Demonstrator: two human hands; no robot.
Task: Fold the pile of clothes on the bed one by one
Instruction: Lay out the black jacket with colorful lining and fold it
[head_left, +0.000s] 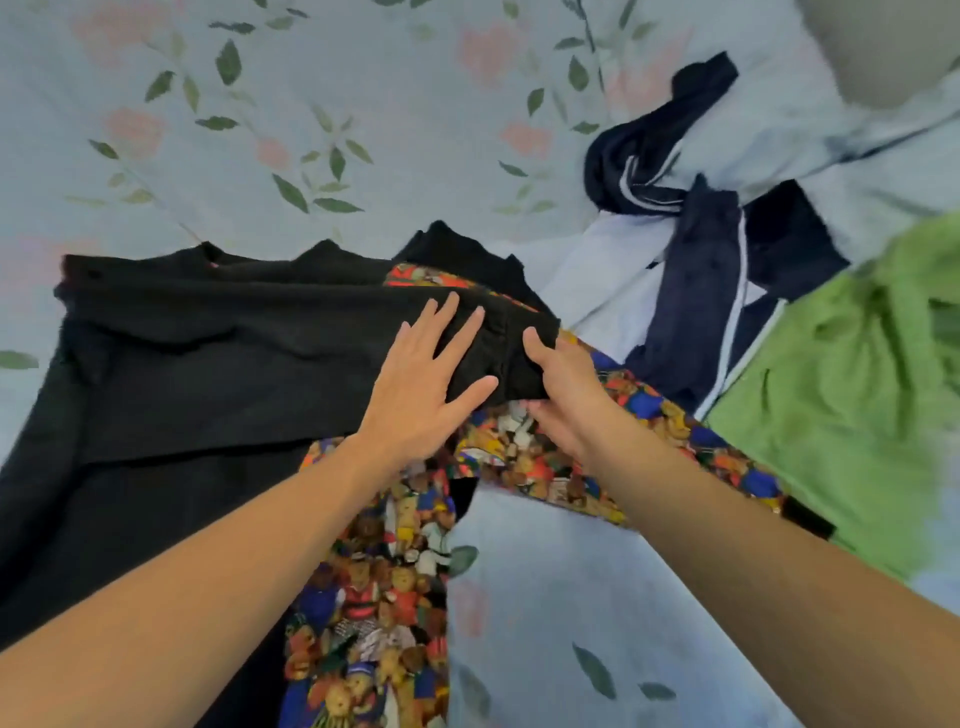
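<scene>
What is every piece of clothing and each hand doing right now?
Black garment: spread on the bed, partly folded over.
Teddy-bear print cloth: lying partly under the black garment.
Left hand: flat, fingers straight, pressing the black garment.
Right hand: pinching the black garment's edge.
Green garment: crumpled, unfolded.
Navy striped clothes: heaped, unfolded.

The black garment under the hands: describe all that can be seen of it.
The black garment is plain, matte, soft-looking cloth, spread wide over the floral bedsheet left of centre, partly folded over itself with creases. It overlies a colourful bear-print cloth. The left hand presses flat on its right part; the right hand pinches its right edge.
</scene>
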